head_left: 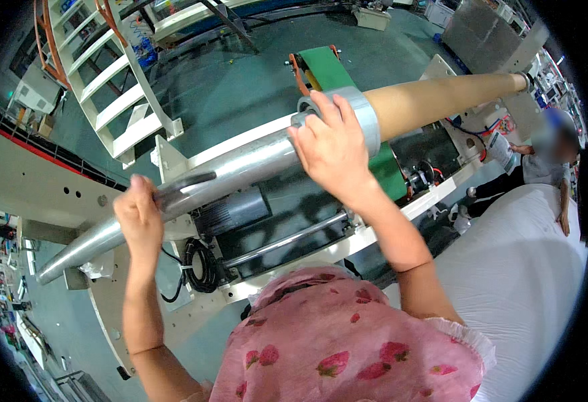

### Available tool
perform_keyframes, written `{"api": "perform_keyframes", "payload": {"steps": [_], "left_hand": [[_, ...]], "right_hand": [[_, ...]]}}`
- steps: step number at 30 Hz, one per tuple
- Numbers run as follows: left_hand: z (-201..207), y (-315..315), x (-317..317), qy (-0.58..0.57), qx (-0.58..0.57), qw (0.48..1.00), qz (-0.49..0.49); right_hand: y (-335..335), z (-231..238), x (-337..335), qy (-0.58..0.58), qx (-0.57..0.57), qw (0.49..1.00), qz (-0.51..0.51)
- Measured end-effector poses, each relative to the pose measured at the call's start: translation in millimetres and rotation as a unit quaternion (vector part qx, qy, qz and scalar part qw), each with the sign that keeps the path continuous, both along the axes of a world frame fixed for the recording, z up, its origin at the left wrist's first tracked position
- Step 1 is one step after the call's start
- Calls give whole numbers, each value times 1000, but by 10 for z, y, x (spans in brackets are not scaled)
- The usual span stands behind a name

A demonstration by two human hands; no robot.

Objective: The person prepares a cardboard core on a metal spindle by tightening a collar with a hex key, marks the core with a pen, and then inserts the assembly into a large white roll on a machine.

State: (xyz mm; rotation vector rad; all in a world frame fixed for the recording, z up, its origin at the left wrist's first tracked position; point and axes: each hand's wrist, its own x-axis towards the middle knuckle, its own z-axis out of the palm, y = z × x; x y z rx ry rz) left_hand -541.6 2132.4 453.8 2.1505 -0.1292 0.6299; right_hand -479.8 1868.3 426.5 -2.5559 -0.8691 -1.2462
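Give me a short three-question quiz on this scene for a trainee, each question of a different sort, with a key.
1. True or false: the right hand is touching the grey ring.
2. Multiple choice: what colour is the long tube on the far side of the ring?
A. Green
B. Tan
C. Black
3. Short answer: which hand is nearer the lower-left end of the metal shaft?

Key
1. True; its fingers lie against the ring.
2. B.
3. The left hand; the other one is farther up, by the ring.
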Motion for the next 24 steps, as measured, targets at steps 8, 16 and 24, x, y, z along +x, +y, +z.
{"api": "perform_keyframes", "payload": {"steps": [8,16,24], "left_hand": [[-735,-611,-279,77,-10,970,-232],[-1465,-1688,459,246,-279,843,-389],[-1376,-1738,465,211,-274,864,-366]], "right_hand": [[-70,30,69,-15,-122,992,19],[-11,38,71,-14,-161,987,-4],[-43,81,71,15,-203,979,22]]}}
